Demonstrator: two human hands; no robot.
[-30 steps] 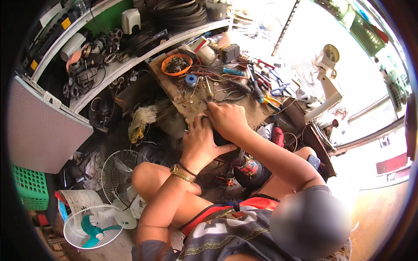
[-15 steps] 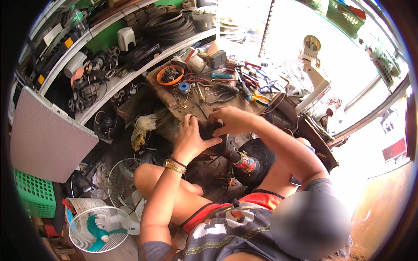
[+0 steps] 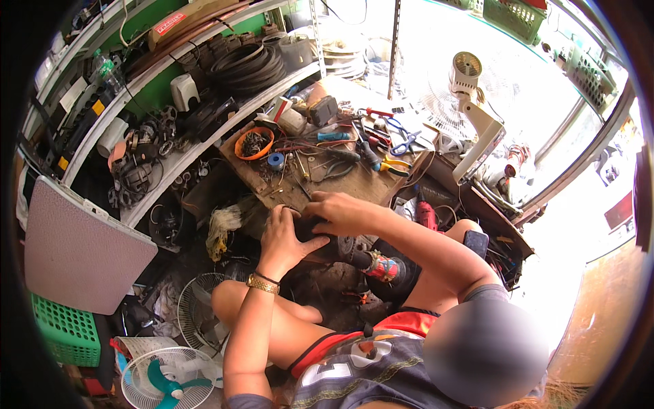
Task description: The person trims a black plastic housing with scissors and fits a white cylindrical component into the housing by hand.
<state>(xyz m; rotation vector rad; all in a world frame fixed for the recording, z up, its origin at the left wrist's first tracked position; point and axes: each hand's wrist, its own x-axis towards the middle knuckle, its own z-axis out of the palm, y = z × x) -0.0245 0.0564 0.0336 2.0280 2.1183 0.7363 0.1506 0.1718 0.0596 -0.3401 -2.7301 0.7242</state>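
Observation:
Between my hands is a dark, rounded part [image 3: 308, 230], its kind partly hidden by my fingers. My left hand [image 3: 283, 238], gold watch at the wrist, grips its left side with the thumb stretched across the near face. From the upper right, my right hand [image 3: 335, 213] curls its fingers over the top. Just right of the part, a dark ribbed round piece [image 3: 346, 247] shows. A dark shaft wrapped in red and coloured tape [image 3: 383, 267] lies beside it, near my leg.
Ahead stands a wooden bench [image 3: 272, 185] with pliers [image 3: 395, 165], an orange bowl [image 3: 254, 144] of small parts and a blue spool [image 3: 276, 161]. Shelves of parts [image 3: 197, 140] run along the left. A fan [image 3: 167, 383] with teal blades sits lower left; a red tool [image 3: 427, 215] lies right.
The whole view has shifted a little, so the bench sits further left and the red tool shows more. Both hands remain on the dark part, with slight finger movement.

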